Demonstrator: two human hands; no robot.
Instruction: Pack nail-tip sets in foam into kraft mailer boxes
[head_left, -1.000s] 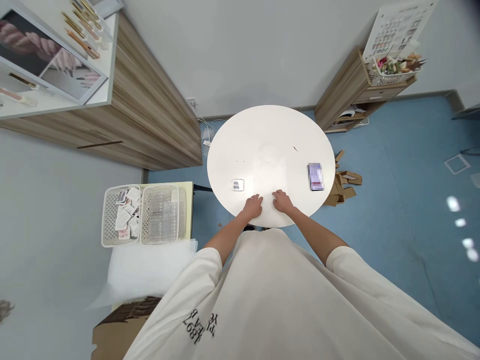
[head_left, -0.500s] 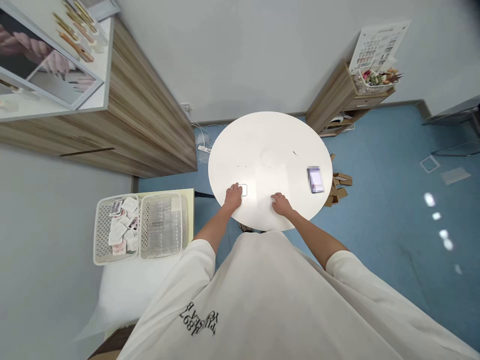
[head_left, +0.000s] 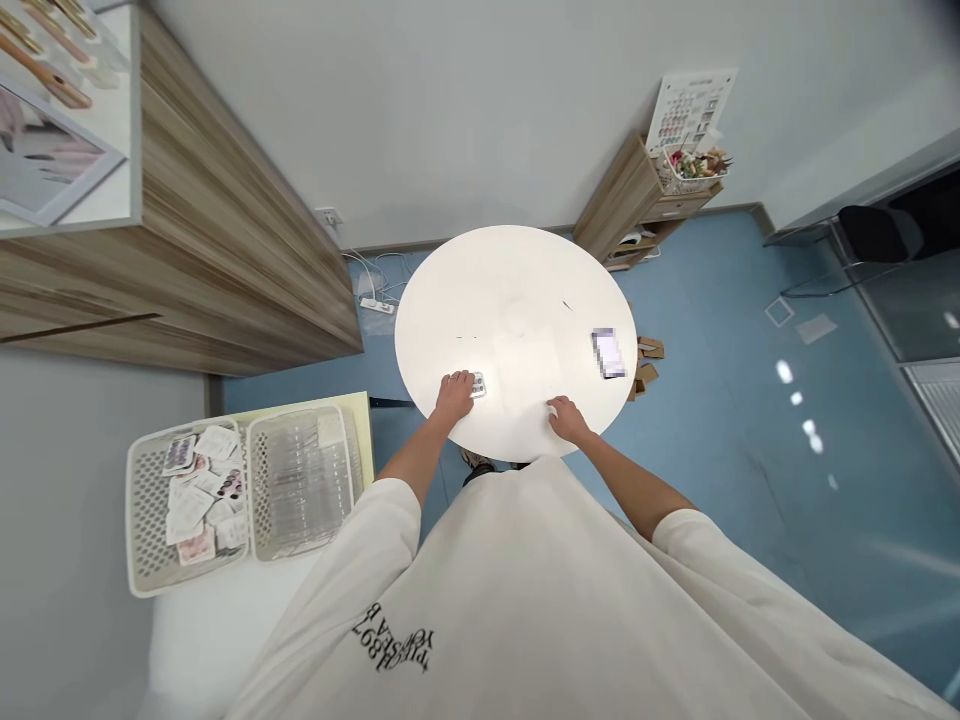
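Observation:
My left hand rests at the front left of the round white table. Its fingers grip the left side of a small white card with rows of grey spots and cover part of it. Farther right, at the front of the table, is my right hand. The thumb and index finger are drawn together near the tabletop; anything between them is too small to make out. To the right of that hand lies a blurred purple-and-white rectangular item.
A thin dark item and tiny dark marks lie on the table. At left, one white basket holds printed packets, another clear plastic pieces. Wooden cabinets stand left and back right. Cardboard pieces lie beyond the table's right edge.
My view has shifted, so the table sits a little farther left. Grey spots now show on the card under my left hand. My right hand has moved slightly to the right along the table.

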